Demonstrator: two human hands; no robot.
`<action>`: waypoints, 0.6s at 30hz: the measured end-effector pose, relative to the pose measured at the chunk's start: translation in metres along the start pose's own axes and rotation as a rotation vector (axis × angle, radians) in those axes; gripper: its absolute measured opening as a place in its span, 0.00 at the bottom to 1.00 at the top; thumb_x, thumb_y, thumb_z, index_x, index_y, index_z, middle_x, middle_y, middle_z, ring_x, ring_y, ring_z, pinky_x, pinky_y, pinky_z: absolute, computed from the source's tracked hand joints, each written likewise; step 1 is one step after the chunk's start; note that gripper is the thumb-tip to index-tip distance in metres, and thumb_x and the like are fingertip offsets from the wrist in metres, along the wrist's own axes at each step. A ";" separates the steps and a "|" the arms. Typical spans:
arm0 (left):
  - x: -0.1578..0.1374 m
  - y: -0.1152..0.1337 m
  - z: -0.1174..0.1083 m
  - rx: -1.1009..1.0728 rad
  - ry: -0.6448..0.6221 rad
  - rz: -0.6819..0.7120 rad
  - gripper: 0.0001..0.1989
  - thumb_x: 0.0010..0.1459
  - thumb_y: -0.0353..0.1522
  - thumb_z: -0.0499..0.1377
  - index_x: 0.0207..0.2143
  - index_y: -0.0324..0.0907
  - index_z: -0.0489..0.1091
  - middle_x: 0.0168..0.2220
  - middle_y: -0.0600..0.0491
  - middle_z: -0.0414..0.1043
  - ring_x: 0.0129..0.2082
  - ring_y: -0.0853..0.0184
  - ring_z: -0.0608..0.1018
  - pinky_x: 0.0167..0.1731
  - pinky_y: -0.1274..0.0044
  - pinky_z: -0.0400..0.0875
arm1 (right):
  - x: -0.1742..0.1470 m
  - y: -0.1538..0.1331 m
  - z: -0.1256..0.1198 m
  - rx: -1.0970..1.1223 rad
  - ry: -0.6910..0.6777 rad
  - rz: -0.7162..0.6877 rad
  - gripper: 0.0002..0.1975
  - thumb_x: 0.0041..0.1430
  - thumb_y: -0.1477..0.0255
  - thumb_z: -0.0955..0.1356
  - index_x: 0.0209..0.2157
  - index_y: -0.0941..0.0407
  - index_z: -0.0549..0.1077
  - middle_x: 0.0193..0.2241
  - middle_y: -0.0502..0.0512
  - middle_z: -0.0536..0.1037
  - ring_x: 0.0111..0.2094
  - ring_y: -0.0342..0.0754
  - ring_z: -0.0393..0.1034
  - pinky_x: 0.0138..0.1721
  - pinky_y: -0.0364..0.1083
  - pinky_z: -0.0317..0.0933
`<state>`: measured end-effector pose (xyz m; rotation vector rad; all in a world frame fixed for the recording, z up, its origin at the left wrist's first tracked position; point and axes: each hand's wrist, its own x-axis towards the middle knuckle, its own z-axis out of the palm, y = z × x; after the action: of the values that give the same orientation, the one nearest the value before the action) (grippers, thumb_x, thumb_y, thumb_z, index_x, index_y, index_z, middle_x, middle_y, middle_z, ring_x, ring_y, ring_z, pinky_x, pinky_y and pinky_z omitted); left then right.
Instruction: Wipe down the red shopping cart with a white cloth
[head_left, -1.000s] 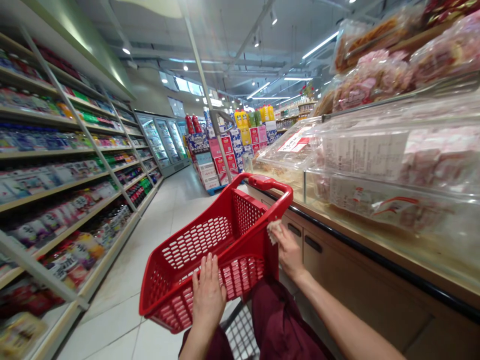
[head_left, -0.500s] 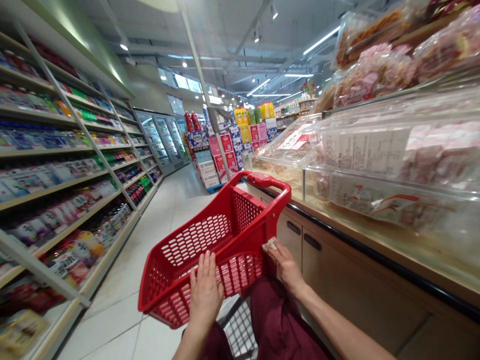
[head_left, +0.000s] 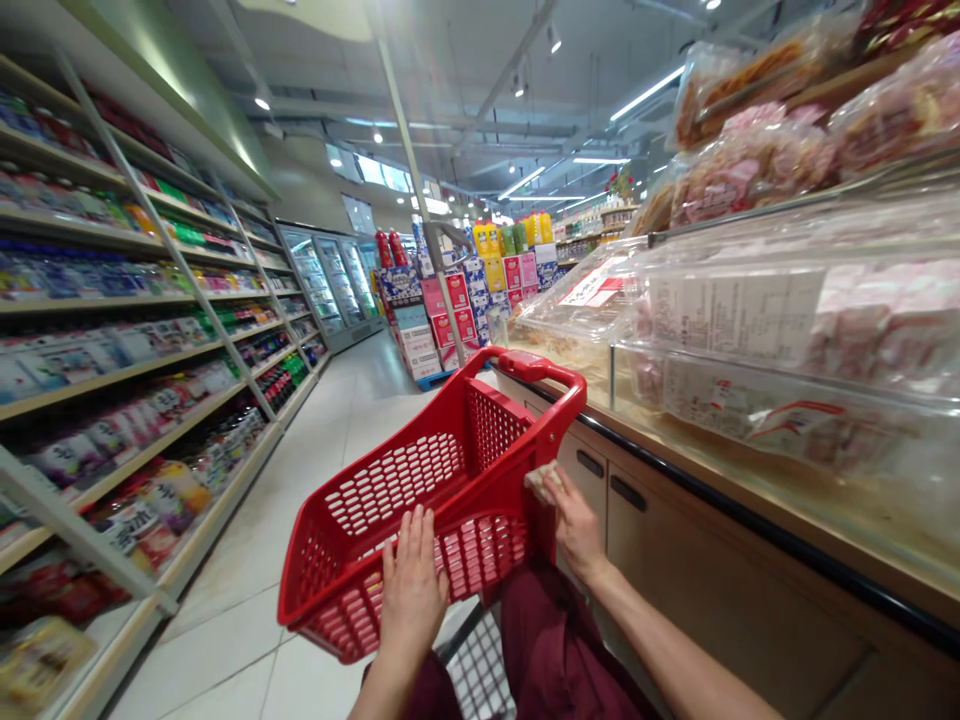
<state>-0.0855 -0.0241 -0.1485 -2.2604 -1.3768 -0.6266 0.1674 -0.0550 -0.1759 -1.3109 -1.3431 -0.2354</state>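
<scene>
A red plastic shopping cart [head_left: 480, 480] stands in front of my knees, its basket tilted in my view. My left hand [head_left: 412, 580] lies flat over the near rim of the basket, fingers stretched out. Pressed to the red side panel below the handle is a crumpled whitish cloth [head_left: 541, 482], pinched in the fingers of my right hand [head_left: 576, 520]. Part of the cloth is hidden behind those fingers. The cart's red handle [head_left: 536, 368] points towards the counter. Below the basket a grey wire lower rack [head_left: 484, 665] shows between my legs.
Shelves of packaged drinks [head_left: 135, 350] line the left side. At right, a wooden counter [head_left: 690, 560] with a black edge carries clear bins of packaged food [head_left: 750, 320]. Stacked cartons [head_left: 454, 315] and glass-door fridges [head_left: 330, 285] stand farther back. A pale pole [head_left: 412, 150] rises behind the cart.
The view has shifted slightly. My right hand and the cloth stay at the side panel, with only a small shift. My left hand remains on the rim.
</scene>
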 end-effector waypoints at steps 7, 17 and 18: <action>-0.001 0.003 -0.003 -0.003 -0.007 -0.019 0.31 0.48 0.27 0.48 0.57 0.34 0.47 0.59 0.45 0.49 0.59 0.61 0.50 0.55 0.64 0.48 | 0.088 -0.049 -0.002 -0.139 -0.007 -0.258 0.15 0.57 0.78 0.59 0.42 0.52 0.71 0.48 0.55 0.69 0.52 0.49 0.58 0.54 0.54 0.50; -0.002 -0.003 -0.006 -0.002 -0.031 0.004 0.32 0.47 0.25 0.47 0.57 0.35 0.47 0.59 0.47 0.50 0.59 0.63 0.51 0.55 0.64 0.50 | 0.101 -0.059 -0.020 -0.248 -0.158 -0.289 0.16 0.55 0.80 0.58 0.40 0.53 0.71 0.42 0.54 0.72 0.43 0.47 0.65 0.51 0.53 0.49; -0.002 -0.003 -0.005 -0.010 -0.032 -0.001 0.32 0.47 0.25 0.47 0.57 0.36 0.46 0.59 0.47 0.49 0.59 0.62 0.51 0.55 0.64 0.50 | 0.114 -0.057 -0.034 -0.204 -0.113 -0.249 0.17 0.54 0.81 0.57 0.40 0.54 0.71 0.42 0.54 0.72 0.44 0.47 0.64 0.51 0.52 0.51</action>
<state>-0.0897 -0.0273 -0.1451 -2.2865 -1.3932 -0.6016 0.1786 -0.0410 -0.0452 -1.3391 -1.6134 -0.4865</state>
